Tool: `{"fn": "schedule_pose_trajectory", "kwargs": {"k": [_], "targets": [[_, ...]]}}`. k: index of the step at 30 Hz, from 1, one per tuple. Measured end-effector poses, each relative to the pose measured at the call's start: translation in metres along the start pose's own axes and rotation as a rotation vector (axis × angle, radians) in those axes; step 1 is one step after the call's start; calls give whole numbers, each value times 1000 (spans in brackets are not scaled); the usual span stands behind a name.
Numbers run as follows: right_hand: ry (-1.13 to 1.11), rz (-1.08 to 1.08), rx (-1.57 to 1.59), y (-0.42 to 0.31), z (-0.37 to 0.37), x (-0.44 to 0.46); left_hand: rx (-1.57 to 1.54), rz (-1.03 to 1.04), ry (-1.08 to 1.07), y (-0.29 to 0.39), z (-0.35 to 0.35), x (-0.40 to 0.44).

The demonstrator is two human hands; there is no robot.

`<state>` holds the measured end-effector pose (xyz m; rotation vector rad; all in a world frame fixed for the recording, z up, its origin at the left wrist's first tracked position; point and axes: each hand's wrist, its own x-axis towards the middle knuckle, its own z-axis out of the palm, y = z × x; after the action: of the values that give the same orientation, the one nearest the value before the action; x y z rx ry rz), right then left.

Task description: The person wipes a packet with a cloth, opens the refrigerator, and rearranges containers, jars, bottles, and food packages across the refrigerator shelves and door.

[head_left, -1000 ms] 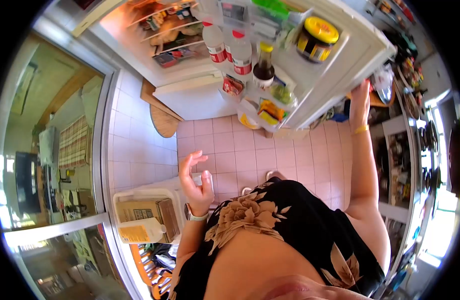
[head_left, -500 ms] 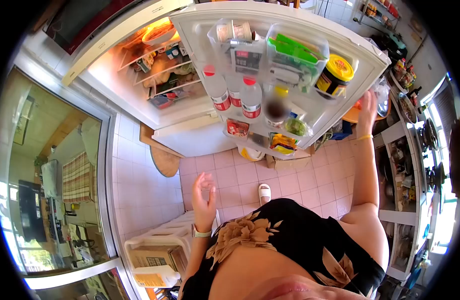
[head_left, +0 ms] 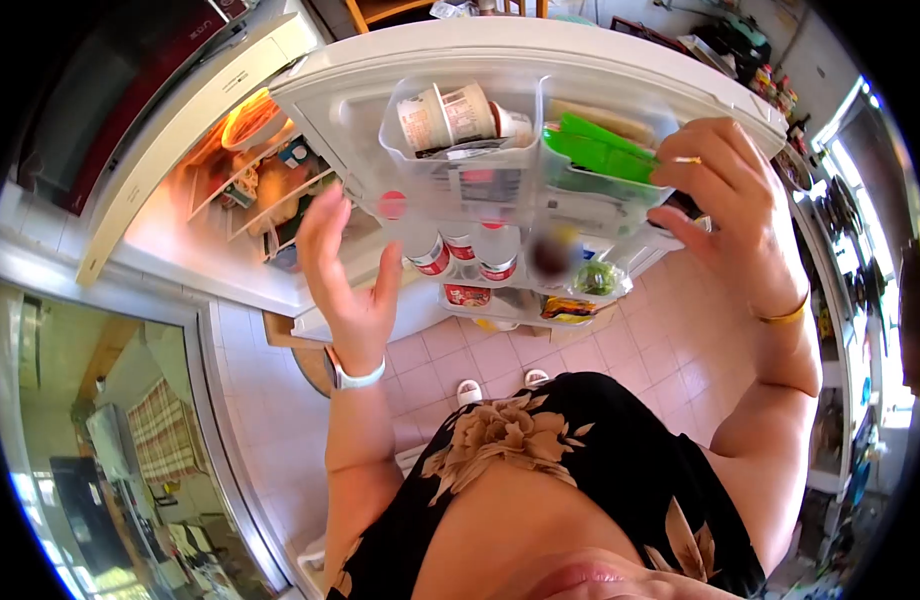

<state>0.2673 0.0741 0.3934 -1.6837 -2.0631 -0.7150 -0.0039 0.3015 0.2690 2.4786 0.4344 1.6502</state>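
Note:
My right hand [head_left: 730, 205] is at the right end of the open fridge door's upper shelf, fingers curled round the yellow-lidded jar seen there before. Only a dark bit of the jar [head_left: 686, 206] shows between thumb and fingers. My left hand [head_left: 348, 285] is raised before the fridge opening, fingers apart, holding nothing. Beside the right fingertips, a green packet [head_left: 600, 148] stands in a clear door bin. Paper tubs [head_left: 445, 115] lie in the bin to its left. Lower down are red-capped bottles [head_left: 497, 250], a blurred dark jar [head_left: 554, 252] and a green vegetable in wrap [head_left: 596, 278].
The fridge door [head_left: 500, 45] stands wide open across the front. Lit shelves with food [head_left: 270, 195] show at left. A glass door [head_left: 90, 420] is at far left, and racks with pans [head_left: 860, 270] line the right. My feet in white slippers [head_left: 469, 391] stand on pink tiles.
My right hand has come from beyond the door's right edge onto the jar. My left hand has risen towards the fridge opening. The view has moved closer to the door.

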Motion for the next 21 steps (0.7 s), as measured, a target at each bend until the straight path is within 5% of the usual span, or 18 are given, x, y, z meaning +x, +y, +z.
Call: {"fn": "schedule_pose_trajectory", "kwargs": {"k": [5, 10, 18, 21], "targets": [[-68, 239, -9, -20, 9, 4, -126, 204, -112, -20, 13, 63], [-60, 357, -86, -30, 24, 3, -270, 187, -271, -25, 13, 80], [-1, 241, -141, -31, 3, 16, -301, 211, -284, -40, 15, 80], [82, 381, -112, -46, -22, 27, -351, 197, -301, -43, 15, 80]]}}
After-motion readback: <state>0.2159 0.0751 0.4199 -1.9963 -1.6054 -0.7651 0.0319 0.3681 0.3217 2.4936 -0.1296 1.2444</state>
